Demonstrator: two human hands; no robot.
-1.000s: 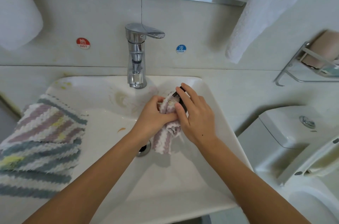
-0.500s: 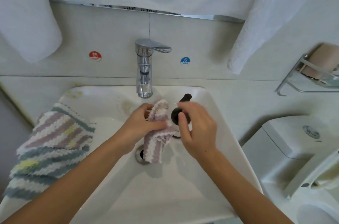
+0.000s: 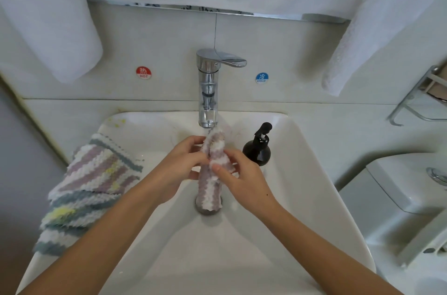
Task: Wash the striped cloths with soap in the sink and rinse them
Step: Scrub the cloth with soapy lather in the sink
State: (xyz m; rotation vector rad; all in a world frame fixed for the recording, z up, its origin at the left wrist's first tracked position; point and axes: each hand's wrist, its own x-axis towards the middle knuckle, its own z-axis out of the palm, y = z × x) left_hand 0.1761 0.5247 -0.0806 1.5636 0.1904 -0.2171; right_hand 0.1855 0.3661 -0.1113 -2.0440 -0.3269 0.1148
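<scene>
Item: purple-striped cloth, sink centre, below tap. I see left hand and right hand both pinching it. Soap bottle at 2 o'clock. I'd rub folds together firmly over the drain.

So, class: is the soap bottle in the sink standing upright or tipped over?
Upright. The soap bottle stands on its round base on the sink slope, pump on top, with neither hand touching it.

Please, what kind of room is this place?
Most likely a bathroom: a white sink with a chrome faucet, white towels hanging above, and what looks like a toilet tank at the right.
</scene>
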